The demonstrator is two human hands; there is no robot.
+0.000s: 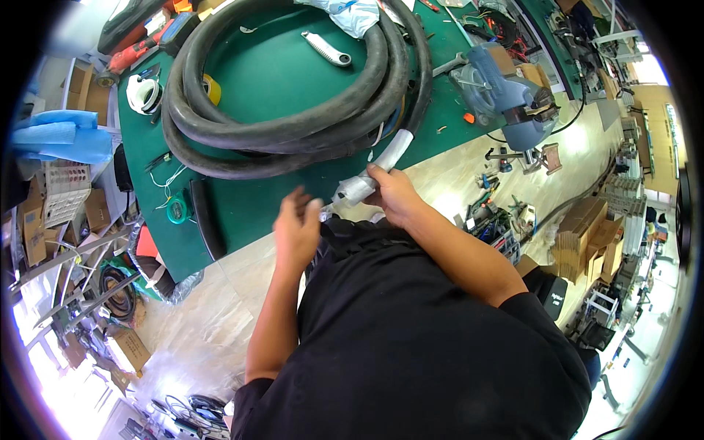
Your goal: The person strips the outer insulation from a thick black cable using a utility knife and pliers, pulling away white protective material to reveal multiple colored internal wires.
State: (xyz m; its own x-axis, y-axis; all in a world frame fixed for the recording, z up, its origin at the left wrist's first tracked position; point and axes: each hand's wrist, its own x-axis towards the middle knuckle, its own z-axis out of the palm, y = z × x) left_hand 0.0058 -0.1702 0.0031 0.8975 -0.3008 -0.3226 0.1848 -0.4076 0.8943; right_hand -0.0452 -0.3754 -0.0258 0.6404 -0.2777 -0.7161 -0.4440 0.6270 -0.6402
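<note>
A thick black hose or cable (286,130) lies in several large loops on the green table (249,213). One end of it comes toward me and is wrapped in white film or tape (393,151). My right hand (396,196) is closed around this wrapped end, close to the table's front edge. To the left of that end is my left hand (297,229), raised with its fingers apart and slightly blurred. It holds nothing that I can see and does not touch the wrapping. What lies under the right palm is hidden.
Inside the loops lies a utility knife (326,48). A short black tube (207,220) and a green round case (177,208) rest at left, below a white roll (144,95) and a red power tool (132,56). A wrench (449,64) lies beside a blue-grey machine (506,95) at right.
</note>
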